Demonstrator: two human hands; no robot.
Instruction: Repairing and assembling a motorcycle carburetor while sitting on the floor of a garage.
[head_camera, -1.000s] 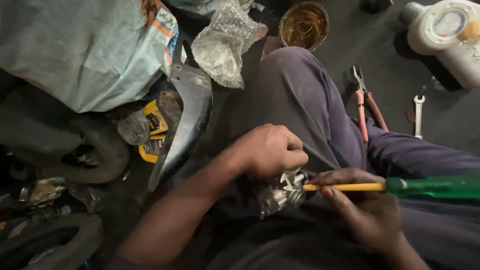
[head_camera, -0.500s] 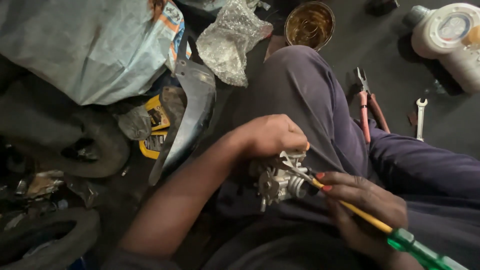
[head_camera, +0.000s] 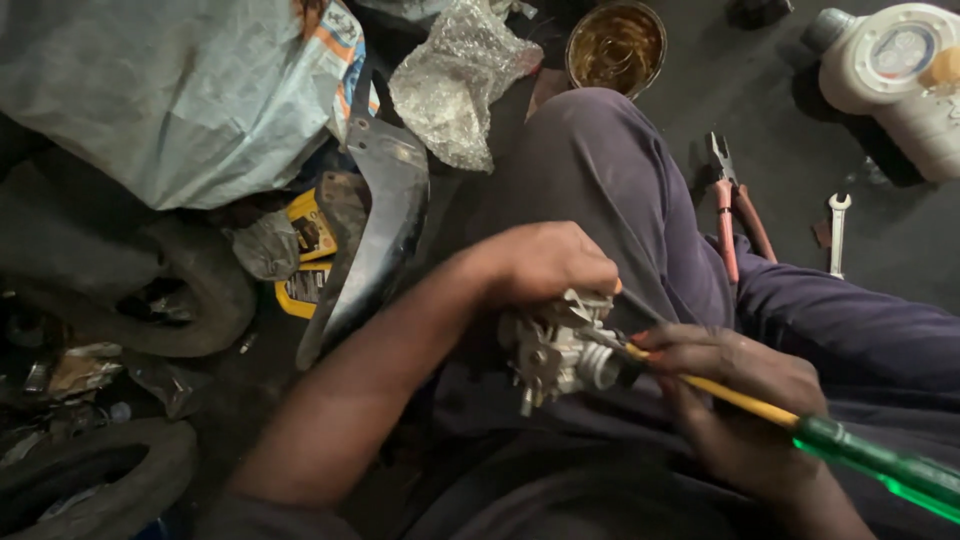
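Head view, two hands (head_camera: 545, 265) (head_camera: 740, 400), one carburetor (head_camera: 555, 350), one screwdriver (head_camera: 800, 430)

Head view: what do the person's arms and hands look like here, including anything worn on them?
Both hands are bare, without gloves. The left hand continues into a bare forearm with no sleeve visible along it. The right hand shows orange-red polish on its fingernails. No rings, watch or bracelets are visible.

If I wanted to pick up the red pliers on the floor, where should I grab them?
Probably by the two red handles of the pliers, coming straight down from above. They lie flat on the dark floor beside the person's leg, handles slightly spread and pointing toward the person, metal nose pointing away. The wrench lies apart, so nothing blocks you.
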